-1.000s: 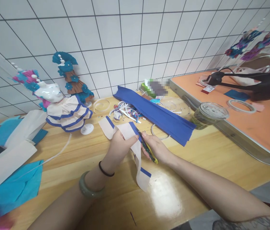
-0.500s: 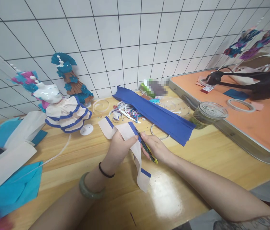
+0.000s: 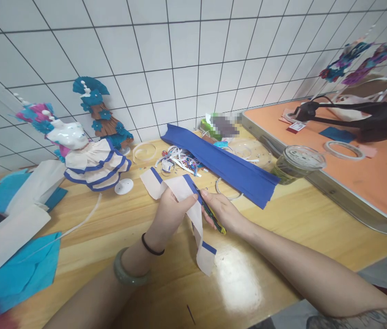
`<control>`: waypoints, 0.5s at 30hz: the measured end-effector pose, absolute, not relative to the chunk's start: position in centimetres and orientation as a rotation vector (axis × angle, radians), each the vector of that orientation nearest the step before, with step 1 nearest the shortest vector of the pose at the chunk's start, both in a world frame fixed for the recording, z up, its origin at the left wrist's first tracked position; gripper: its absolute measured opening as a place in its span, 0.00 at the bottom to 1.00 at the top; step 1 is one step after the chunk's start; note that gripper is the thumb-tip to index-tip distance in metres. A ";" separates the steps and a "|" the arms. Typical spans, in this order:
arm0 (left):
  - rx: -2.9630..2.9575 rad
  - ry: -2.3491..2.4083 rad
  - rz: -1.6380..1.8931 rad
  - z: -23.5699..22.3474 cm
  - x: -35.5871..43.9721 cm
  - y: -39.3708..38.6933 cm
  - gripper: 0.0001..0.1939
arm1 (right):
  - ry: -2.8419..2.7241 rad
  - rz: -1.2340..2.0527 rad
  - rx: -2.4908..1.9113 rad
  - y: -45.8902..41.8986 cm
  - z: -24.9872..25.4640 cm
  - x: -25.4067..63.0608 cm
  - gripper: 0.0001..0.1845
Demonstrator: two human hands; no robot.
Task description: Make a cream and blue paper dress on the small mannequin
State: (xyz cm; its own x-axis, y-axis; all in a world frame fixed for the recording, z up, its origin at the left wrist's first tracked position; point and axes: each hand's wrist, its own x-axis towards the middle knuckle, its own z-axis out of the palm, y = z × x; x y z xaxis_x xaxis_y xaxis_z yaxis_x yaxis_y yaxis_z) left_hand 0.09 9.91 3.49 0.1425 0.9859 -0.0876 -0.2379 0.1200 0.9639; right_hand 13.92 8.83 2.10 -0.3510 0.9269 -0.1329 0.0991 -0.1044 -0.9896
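Observation:
My left hand (image 3: 173,208) pinches a long strip of off-white crepe paper (image 3: 176,186) with blue edging, the thumb pressed on top. One end of the strip lies to the left, and the other hangs toward me, curling. Against the blue edge is my right hand (image 3: 223,210), closed around a slim black-and-yellow hand tool (image 3: 216,220). Its tip meets the strip by my left thumb; fingers partly hide it, so its exact kind is unclear. Beyond my hands lies a folded blue paper length (image 3: 221,164). A figure in a blue-trimmed ruffled skirt (image 3: 97,164) stands at left.
Ribbon scraps (image 3: 180,160) and a tape ring (image 3: 229,189) lie behind my hands. A lidded jar (image 3: 298,164) stands beside the orange-topped board (image 3: 361,183). Turquoise sheets (image 3: 35,265) and a white paper roll (image 3: 15,237) are at left. A teal-decorated figure (image 3: 99,114) leans near the tiled wall.
The view has shifted very slightly. Both hands, the strip and the tool stay in practically the same place.

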 end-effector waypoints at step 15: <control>1.004 0.957 1.148 3.5 0.1 9.9 0.12 | -1.505 1.503 -1.175 8.9 2.0 13.9 0.29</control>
State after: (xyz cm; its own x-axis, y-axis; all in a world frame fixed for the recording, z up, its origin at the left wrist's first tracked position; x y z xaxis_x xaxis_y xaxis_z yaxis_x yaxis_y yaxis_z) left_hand 0.09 9.91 3.47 0.1542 0.9847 -0.0813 -0.2566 0.1193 0.9591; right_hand 13.92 8.90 2.03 -0.3464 0.9302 -0.1211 0.1221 -0.0833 -0.9890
